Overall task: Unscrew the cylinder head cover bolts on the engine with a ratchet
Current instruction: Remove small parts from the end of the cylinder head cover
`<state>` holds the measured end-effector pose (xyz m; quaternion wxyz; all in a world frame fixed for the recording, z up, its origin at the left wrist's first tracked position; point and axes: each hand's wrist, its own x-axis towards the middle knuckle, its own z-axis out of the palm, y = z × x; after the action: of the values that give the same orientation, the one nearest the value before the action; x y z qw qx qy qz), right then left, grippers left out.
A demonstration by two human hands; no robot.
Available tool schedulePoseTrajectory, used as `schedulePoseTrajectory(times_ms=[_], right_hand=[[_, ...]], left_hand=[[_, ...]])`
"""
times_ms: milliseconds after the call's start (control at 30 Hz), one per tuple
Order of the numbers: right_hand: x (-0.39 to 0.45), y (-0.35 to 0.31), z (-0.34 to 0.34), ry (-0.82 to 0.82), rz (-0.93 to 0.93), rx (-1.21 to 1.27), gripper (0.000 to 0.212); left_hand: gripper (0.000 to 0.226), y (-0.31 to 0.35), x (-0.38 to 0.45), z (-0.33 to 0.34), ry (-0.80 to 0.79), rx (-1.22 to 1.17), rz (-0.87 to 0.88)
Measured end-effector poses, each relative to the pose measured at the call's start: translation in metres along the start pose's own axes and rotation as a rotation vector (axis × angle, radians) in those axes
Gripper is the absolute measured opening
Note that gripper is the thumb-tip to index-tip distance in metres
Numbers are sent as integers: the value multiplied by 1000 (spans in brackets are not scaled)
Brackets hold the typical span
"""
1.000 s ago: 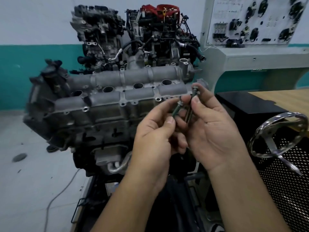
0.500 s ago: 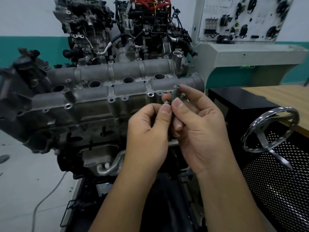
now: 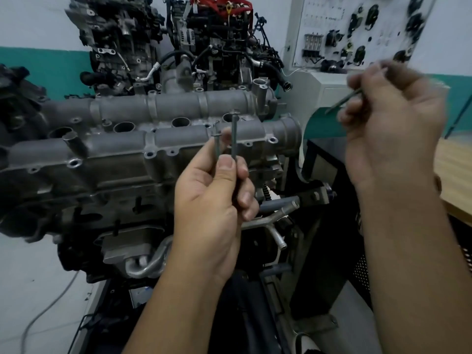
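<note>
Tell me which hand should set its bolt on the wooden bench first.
Right. The right hand grips one bolt close to the wooden bench; the left hand pinches two bolts before the cylinder head cover.

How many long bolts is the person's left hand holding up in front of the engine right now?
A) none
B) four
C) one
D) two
D: the left hand pinches two bolts upright side by side, a shorter bolt and a taller bolt, in front of the engine cover; the right hand holds a separate one off to the side.
</note>
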<state>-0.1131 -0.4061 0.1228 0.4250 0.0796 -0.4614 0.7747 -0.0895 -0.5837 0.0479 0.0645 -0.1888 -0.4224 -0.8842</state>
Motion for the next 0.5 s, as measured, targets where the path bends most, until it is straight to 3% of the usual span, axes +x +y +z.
schedulePoseTrajectory(times_ms=[200,267,333,400,500], right_hand=[[-19,40,2,-3,145,83,7],[-26,49,8,-24,167,113,7],[-30,54,11,-54,148,92,6],[-30,56,15,-112,95,27,7],[-27,58,18,-231,-26,-170,10]], left_hand=[[23,-3,6,3,-152,-135,-136],[6,-2,5,5,-136,-129,-159],[18,-2,4,8,-42,7,-129],[29,4,8,10,28,266,24],[39,33,26,9,-17,713,390]])
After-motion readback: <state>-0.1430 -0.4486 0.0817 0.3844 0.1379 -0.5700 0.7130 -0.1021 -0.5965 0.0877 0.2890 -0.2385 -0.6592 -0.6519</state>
